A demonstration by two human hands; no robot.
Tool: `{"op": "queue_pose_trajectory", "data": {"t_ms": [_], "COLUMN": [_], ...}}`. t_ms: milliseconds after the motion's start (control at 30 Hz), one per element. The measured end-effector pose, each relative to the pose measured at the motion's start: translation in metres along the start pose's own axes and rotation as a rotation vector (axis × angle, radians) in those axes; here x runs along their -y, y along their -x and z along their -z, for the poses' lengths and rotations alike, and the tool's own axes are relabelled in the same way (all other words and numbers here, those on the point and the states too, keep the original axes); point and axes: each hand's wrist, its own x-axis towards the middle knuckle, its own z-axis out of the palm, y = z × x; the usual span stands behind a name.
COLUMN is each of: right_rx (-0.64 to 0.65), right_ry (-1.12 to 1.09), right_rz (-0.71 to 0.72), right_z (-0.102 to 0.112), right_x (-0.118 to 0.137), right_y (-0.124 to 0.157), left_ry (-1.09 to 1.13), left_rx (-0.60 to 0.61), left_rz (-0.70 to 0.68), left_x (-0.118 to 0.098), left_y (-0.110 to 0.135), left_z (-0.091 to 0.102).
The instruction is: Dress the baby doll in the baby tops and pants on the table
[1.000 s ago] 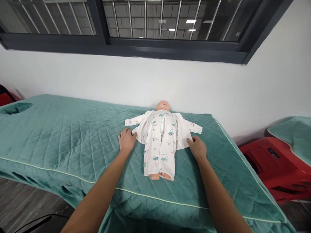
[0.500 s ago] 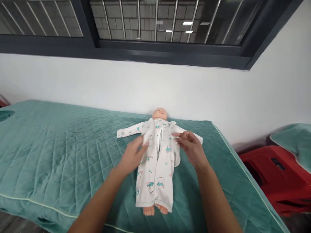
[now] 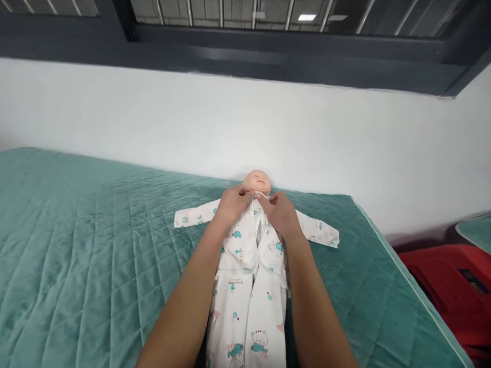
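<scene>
A baby doll (image 3: 257,180) lies on its back on a green quilted bed cover (image 3: 99,240), its head against the wall. It wears a white printed jacket (image 3: 238,248) with both sleeves spread sideways, over white printed trousers (image 3: 229,322). My left hand (image 3: 235,205) pinches the jacket's collar edge just below the doll's chin. On the opposite collar edge, my right hand (image 3: 283,210) is closed, its thumb close to the left one. Below my hands the jacket front parts in a narrow gap. The doll's feet are out of view.
Behind the doll rises a white wall (image 3: 153,117), with a dark window frame (image 3: 238,56) and metal bars above. A red plastic object (image 3: 445,281) stands beyond the bed's right edge, with green cloth (image 3: 477,232) on it.
Both hands have moved up and inward from the jacket's sides to the collar. The jacket's front panels now lie over the chest, closer together. The view has moved closer.
</scene>
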Motion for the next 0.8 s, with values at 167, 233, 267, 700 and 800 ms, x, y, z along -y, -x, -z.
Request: {"op": "queue_pose_trajectory", "data": {"t_ms": [167, 233, 267, 700, 800], "right_rx": [0.028, 0.004, 0.002, -0.034, 0.014], "right_ry": [0.148, 0.201, 0.222, -0.258, -0.226], "right_rz": [-0.046, -0.054, -0.051, 0.038, 0.058], "right_z": [-0.004, -0.001, 0.001, -0.002, -0.008], "right_x": [-0.003, -0.006, -0.008, 0.003, 0.004], "right_y": [0.001, 0.003, 0.003, 0.004, 0.006], "left_ry": [-0.010, 0.008, 0.007, -0.038, -0.061], "left_rx": [0.129, 0.134, 0.122, 0.071, 0.041], "left_rz": [-0.073, -0.102, -0.104, -0.037, -0.090], "left_x": [0.010, 0.011, 0.011, 0.007, 0.009], "left_y": [-0.007, -0.004, -0.004, 0.001, 0.000], "left_z": [-0.008, -0.008, -0.008, 0.003, 0.001]}}
